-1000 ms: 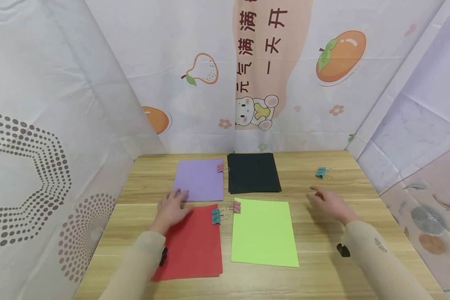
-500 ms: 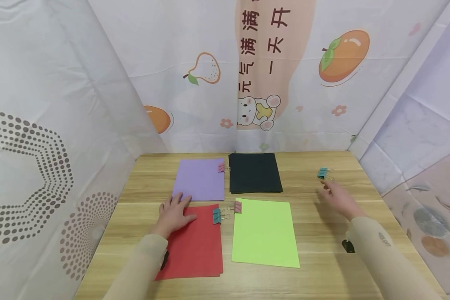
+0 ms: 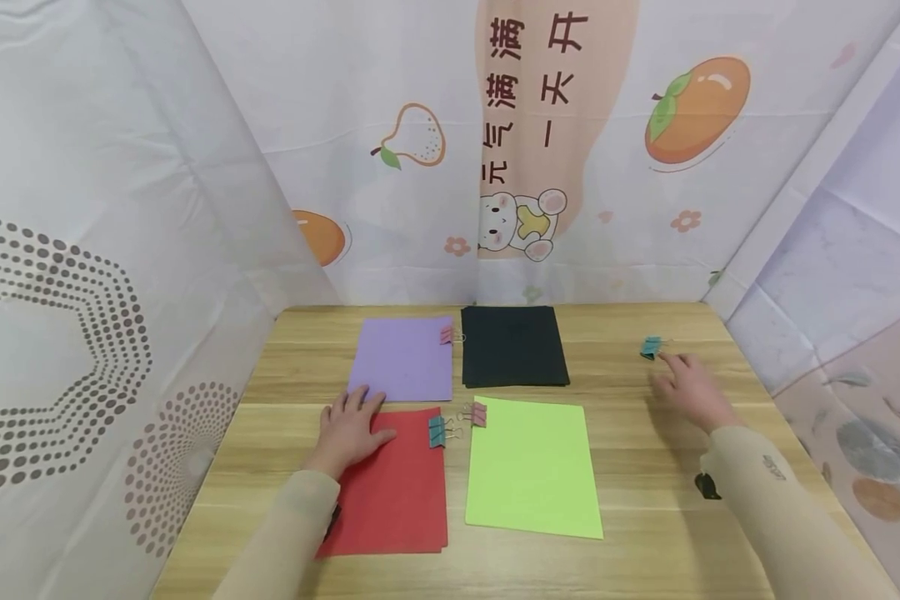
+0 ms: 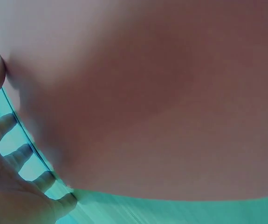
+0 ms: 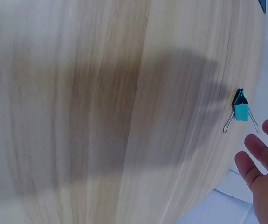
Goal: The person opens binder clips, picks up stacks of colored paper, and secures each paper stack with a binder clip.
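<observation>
My left hand (image 3: 351, 429) lies with spread fingers on the upper left of the red paper stack (image 3: 408, 500), its fingertips reaching the lower edge of the purple paper stack (image 3: 405, 358). Those fingers (image 4: 16, 157) show in the left wrist view beside the paper that fills most of it. At the back right of the table a teal binder clip (image 3: 651, 348) stands by itself. My right hand (image 3: 693, 392) is held close to it, fingertips right at its wire handles in the head view. From the right wrist, the fingers (image 5: 260, 149) look parted, with a gap to the clip (image 5: 241, 112).
A teal binder clip (image 3: 437, 432) grips the red stack's right edge. Pink binder clips (image 3: 479, 414) (image 3: 447, 335) sit on the lime green stack (image 3: 534, 471) and the purple one. Black paper (image 3: 515, 346) lies at the back middle. Printed curtains (image 3: 405, 242) surround the wooden table (image 3: 630, 550).
My right hand has moved forward and right, up to the loose teal binder clip. The left hand has slid slightly on the red stack, its fingers now more spread.
</observation>
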The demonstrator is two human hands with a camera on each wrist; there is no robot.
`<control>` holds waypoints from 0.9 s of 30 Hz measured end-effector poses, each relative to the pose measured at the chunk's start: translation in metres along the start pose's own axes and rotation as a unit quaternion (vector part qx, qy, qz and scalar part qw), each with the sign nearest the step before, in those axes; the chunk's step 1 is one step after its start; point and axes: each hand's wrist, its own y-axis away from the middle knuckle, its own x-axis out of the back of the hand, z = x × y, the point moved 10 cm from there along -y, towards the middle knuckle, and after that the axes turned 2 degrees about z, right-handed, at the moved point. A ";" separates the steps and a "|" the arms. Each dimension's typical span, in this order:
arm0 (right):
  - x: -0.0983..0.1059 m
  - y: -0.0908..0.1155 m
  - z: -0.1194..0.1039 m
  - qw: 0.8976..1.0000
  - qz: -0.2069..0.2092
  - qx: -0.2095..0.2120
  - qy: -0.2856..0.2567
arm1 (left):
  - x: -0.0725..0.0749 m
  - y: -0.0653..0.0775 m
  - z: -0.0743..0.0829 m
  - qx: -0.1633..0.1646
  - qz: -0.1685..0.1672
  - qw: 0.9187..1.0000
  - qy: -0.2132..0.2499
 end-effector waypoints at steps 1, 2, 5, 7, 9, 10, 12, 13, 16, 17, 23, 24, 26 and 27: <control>0.001 0.000 0.000 1.000 0.001 0.000 0.009 | 0.000 0.000 0.001 -0.001 0.000 1.000 -0.002; 0.001 0.000 0.001 1.000 0.003 -0.001 0.016 | 0.000 0.000 0.001 -0.001 0.000 1.000 -0.002; 0.003 -0.002 0.002 0.999 0.010 0.001 0.038 | 0.000 0.000 0.002 -0.003 0.000 1.000 -0.006; 0.003 -0.004 0.003 0.999 0.011 0.001 0.048 | 0.000 0.001 0.002 -0.004 0.002 1.000 -0.007; 0.003 -0.006 0.005 0.998 0.012 -0.002 0.054 | 0.000 0.001 0.001 -0.003 0.003 1.000 -0.006; 0.003 -0.008 0.006 0.998 0.012 -0.006 0.057 | 0.000 0.001 0.001 -0.003 0.004 1.000 -0.006; 0.002 -0.011 0.009 0.998 0.012 -0.010 0.062 | 0.000 0.002 0.001 -0.003 0.005 1.000 -0.003; 0.001 -0.012 0.010 0.998 0.013 -0.011 0.065 | 0.000 0.002 0.001 -0.003 0.005 1.000 -0.004; 0.000 -0.016 0.014 0.997 0.018 -0.011 0.069 | 0.001 0.003 0.001 -0.003 0.006 1.000 -0.003; 0.000 -0.017 0.015 0.997 0.020 -0.009 0.070 | 0.001 0.003 0.001 -0.003 0.005 1.000 -0.003; -0.001 -0.025 0.018 0.996 0.029 -0.004 0.082 | 0.001 0.002 0.001 -0.004 0.007 1.000 -0.003; -0.001 -0.026 0.019 0.996 0.029 -0.004 0.086 | 0.001 0.002 0.001 -0.004 0.007 1.000 -0.003; -0.001 -0.027 0.019 0.996 0.027 -0.005 0.089 | 0.002 0.002 0.001 -0.003 0.007 1.000 -0.002; -0.002 -0.028 0.020 0.996 0.026 -0.005 0.089 | 0.002 0.001 0.001 -0.002 0.006 1.000 -0.002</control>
